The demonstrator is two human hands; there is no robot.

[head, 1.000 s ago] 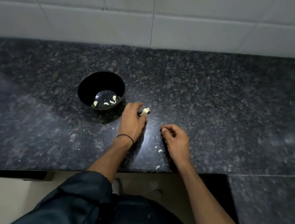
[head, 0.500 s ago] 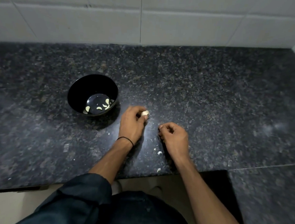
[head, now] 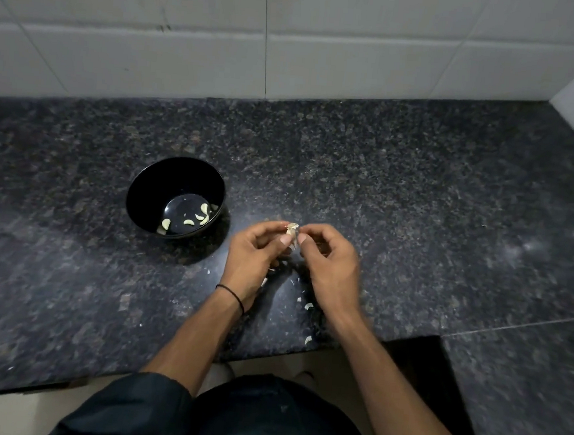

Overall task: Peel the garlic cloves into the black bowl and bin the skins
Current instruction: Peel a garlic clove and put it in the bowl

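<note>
- clove (head: 292, 230): held between both grips, above table (head: 415, 227), right of bowl (head: 157, 186)
- left grip (head: 255, 249): thumb and fingertips pinching clove
- right grip (head: 331, 260): pinching clove's opposite side

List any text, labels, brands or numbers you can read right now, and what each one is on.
None: no word, label, brand or number can be read in this view.
The bowl is plain black inside.
The counter is bare speckled stone and the wall tiles are blank.
The wrist band is plain.
The clove, pinched between the left hand and the right hand, bears no marks.
</note>
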